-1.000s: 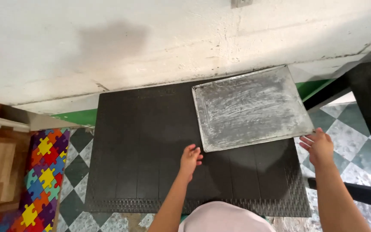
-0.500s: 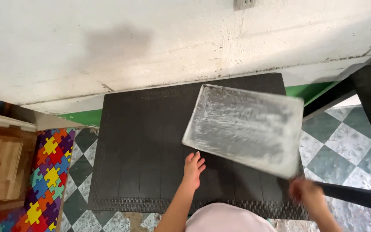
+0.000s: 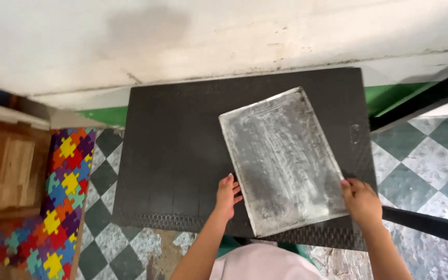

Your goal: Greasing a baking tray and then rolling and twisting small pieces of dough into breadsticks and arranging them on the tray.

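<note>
- The metal baking tray (image 3: 285, 161), dull silver and smeared with a whitish film, lies tilted on the black mat (image 3: 182, 155), its long side running away from you and its near short edge close to the mat's front border.
- A second ago the tray sat crosswise at the mat's far right corner; half a second ago it was lifted and mid-turn. Now it is swung round lengthwise and brought down toward you.
- Your right hand (image 3: 361, 201) pinches the tray's near right corner, thumb on top and fingers curled under the rim. This grip has carried the turn, having moved from the mat's right edge onto the tray itself.
- Your left hand (image 3: 228, 194) rests with fingers spread loosely against the tray's left long edge near its near corner, palm on the mat. It has barely shifted; whether it presses the rim or only touches it, you cannot tell.
- Beyond the tray, the mat's back edge meets a stained white wall (image 3: 224, 41).
- Left of your left hand lie checkered floor tiles (image 3: 105, 181), then a coloured puzzle-piece mat (image 3: 63, 197).
- Right of your grip a dark bar (image 3: 431, 225) crosses the tiles.
</note>
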